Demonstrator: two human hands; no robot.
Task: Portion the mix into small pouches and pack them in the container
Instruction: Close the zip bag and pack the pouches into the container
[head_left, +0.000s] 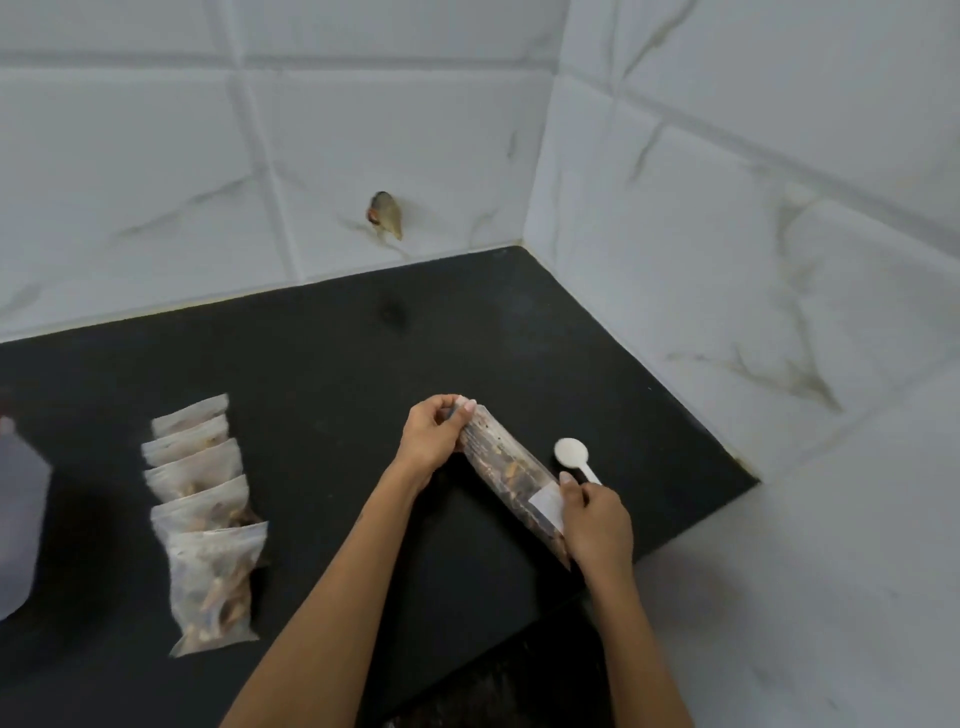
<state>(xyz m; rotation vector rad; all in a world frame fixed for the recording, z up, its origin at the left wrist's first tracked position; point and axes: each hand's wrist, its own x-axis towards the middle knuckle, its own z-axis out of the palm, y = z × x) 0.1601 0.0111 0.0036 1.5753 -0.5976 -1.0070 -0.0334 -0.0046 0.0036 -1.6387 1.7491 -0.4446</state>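
The left hand (431, 436) and right hand (597, 525) are pinching the big bag (506, 467) (a white spoon (574, 454) is lying beside it).

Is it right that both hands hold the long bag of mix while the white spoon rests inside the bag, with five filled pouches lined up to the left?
Not quite. The head view shows the white spoon lying on the black counter beside the long bag, not inside it. The rest stands: the left hand and right hand hold the bag, and five filled pouches lie to the left.

Single head view, high, looking down, close over counter (322, 364)
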